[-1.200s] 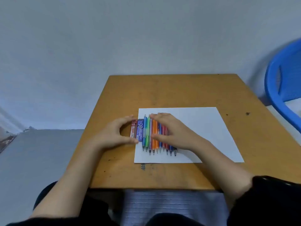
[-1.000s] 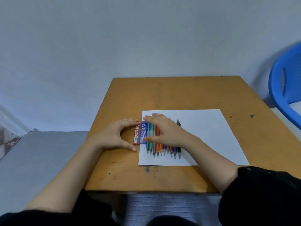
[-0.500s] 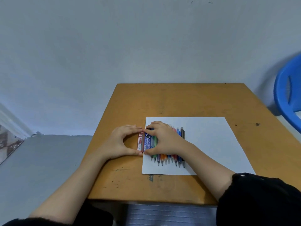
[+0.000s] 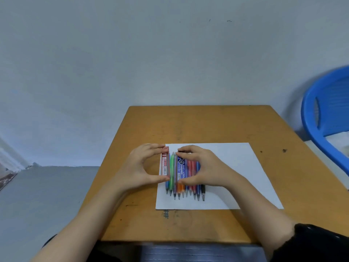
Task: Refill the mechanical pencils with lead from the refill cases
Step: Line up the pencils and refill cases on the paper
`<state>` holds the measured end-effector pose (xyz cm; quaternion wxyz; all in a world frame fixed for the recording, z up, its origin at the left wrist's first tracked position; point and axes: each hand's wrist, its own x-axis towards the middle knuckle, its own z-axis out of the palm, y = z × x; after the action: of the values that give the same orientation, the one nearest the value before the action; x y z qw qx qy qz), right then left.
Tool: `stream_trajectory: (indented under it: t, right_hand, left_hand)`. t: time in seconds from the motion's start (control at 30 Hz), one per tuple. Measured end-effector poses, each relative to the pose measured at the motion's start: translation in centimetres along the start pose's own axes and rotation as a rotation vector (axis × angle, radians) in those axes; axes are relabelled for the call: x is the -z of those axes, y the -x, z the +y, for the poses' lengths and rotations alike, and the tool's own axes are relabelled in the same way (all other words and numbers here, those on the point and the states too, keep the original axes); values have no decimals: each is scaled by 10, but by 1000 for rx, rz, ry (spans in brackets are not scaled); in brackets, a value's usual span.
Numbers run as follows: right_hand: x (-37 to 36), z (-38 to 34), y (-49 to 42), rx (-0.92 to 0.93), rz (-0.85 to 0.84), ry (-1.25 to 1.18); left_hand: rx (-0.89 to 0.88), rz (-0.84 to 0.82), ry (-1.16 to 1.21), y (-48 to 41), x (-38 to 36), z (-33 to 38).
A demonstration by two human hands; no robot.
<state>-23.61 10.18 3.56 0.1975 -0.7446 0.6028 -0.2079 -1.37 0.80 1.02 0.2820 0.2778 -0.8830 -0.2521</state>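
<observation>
Several coloured mechanical pencils (image 4: pixel 190 190) lie side by side on a white paper sheet (image 4: pixel 245 167), tips toward me. My left hand (image 4: pixel 139 167) pinches the red lead refill case (image 4: pixel 165 163) end to end between fingers and thumb, at the paper's left edge. My right hand (image 4: pixel 205 167) pinches the blue lead refill case (image 4: pixel 181 168) the same way and covers the upper parts of most pencils. The blue case lies over the pencils. A green pencil (image 4: pixel 171 171) shows between the two cases.
The paper lies on a small wooden table (image 4: pixel 207 125) that stands against a plain wall. A blue plastic chair (image 4: pixel 321 114) is beside the table at the right. Grey floor shows to the left.
The two cases were side by side; now the blue case sits further right over the pencils, with the green pencil between them. My view has tilted up.
</observation>
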Motion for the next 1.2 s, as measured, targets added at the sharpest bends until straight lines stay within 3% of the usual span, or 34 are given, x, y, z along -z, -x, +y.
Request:
stream_trajectory:
  t: [0.3,0.6,1.2]
  right_hand:
    - [16,39,44,-100,139,-83]
    - [11,72,65,-115,153,-142]
    - [7,89,80,-135,212,-20]
  left_hand:
    - [-28,-96,-17,-24,-45,39]
    - [-28,-150,-84,-38,-78,55]
    - [-50,-323,-311,-39,-95,55]
